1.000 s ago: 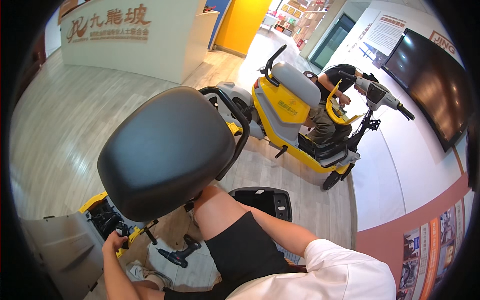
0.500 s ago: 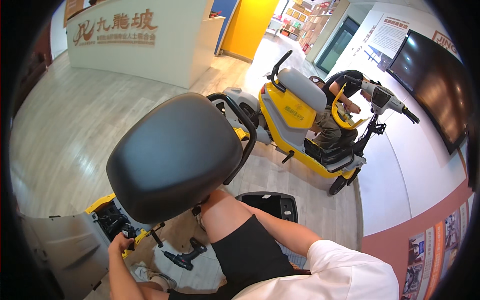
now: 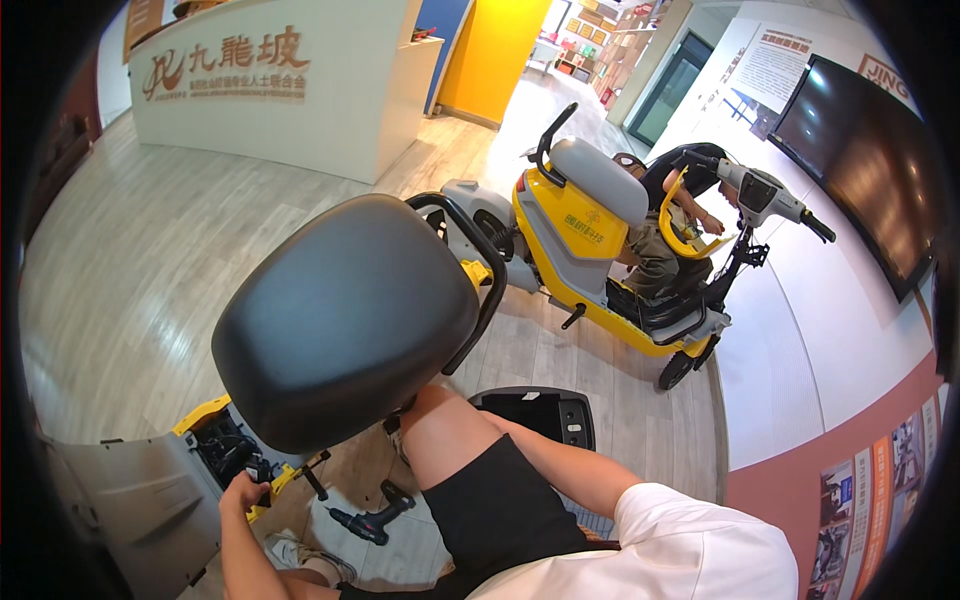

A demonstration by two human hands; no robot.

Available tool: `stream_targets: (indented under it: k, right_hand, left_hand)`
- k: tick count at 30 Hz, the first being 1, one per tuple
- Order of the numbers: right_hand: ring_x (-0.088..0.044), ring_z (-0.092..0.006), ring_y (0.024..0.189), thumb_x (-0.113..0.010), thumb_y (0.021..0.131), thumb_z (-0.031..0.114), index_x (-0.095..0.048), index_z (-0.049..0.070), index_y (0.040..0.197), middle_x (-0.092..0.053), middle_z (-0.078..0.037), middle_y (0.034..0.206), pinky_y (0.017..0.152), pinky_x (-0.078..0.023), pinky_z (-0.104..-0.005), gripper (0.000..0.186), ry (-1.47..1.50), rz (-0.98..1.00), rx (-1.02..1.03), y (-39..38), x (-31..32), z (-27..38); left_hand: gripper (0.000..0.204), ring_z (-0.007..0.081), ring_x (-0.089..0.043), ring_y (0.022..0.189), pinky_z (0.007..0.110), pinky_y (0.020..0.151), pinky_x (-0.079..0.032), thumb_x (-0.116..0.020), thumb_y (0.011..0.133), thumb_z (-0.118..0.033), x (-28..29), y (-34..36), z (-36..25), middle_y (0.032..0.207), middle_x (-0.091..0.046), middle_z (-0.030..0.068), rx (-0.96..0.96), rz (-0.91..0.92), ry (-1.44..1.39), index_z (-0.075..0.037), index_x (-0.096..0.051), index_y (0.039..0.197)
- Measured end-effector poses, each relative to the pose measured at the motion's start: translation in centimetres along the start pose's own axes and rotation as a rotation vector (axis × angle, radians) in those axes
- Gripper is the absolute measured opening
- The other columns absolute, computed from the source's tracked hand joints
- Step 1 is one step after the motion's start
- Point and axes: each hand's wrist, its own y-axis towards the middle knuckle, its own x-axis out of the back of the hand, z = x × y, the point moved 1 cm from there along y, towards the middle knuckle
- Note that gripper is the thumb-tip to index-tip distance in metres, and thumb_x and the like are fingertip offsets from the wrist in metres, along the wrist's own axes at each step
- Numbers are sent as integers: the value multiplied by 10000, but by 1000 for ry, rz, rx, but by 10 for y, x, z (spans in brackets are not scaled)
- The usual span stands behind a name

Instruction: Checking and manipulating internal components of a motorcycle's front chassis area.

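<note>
Beside the exposed yellow-edged body of the near scooter, my left hand [image 3: 241, 493] is curled with its fingers closed around a small black part [image 3: 262, 474]. The part's kind is unclear. Black wiring [image 3: 222, 450] fills the open cavity just beyond the fingers. My right forearm [image 3: 550, 462] passes behind my bent knee, and the right hand is hidden there. Above the cavity, the near scooter's black seat [image 3: 345, 320] covers much of the view. A black cordless drill [image 3: 372, 515] lies on the floor between my left hand and my thigh.
A grey panel [image 3: 135, 500] stands at the lower left. A black open tray-like part [image 3: 530, 408] lies beyond my knee. Farther off is a yellow and grey scooter [image 3: 575, 225], with another person [image 3: 665, 240] crouched behind it. A white counter [image 3: 270, 90] stands at the far left.
The view has shifted very slightly. My left hand stays at the cavity with only a small movement; the drill and both scooters keep their places.
</note>
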Motion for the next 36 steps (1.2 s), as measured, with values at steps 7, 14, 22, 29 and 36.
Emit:
stream_targets:
  k: [7,14,22,29,36]
  right_hand:
    - [-536,-112,542,-606,796,13,-580,67,692,-573,-13,614,483,-431,-261,120,137,-168,109,-7,11,32]
    - [-498,-407,1137,-663,794,461,-446,-103,1282,-446,-297,1306,953,-408,-451,776,-858,-176,640,-116,-33,184]
    - [-449,-370,1150,-645,759,523,-487,-43,1248,-471,-212,1253,901,-397,-464,764,-1055,-323,702,-138,-57,208]
    - [-459,-386,1151,-642,761,527,-508,-39,1222,-467,-230,1282,899,-408,-479,743,-1052,-299,693,-139,-60,204]
    - [-460,-378,1151,-634,770,531,-482,-44,1261,-479,-216,1276,897,-411,-493,771,-1060,-262,703,-144,-65,209]
  left_hand:
    - [423,222,-607,615,358,518,-502,-711,815,-280,-11,28,22,804,-639,127,-110,-41,-71,8,-548,1078]
    - [406,199,-576,540,351,462,-460,-704,825,-288,-10,20,20,814,-636,140,-107,-106,5,6,-542,1053]
    - [458,236,-641,728,372,579,-524,-736,797,-270,-4,0,-1,946,-659,141,-140,-108,-58,13,-555,1109]
    - [505,247,-669,781,369,627,-538,-712,787,-343,-5,5,7,1069,-664,157,-168,-15,92,-21,-602,1160]
    - [584,290,-545,1187,356,952,-456,-693,802,-381,-6,21,21,1244,-580,199,-85,-37,33,2,-572,1225]
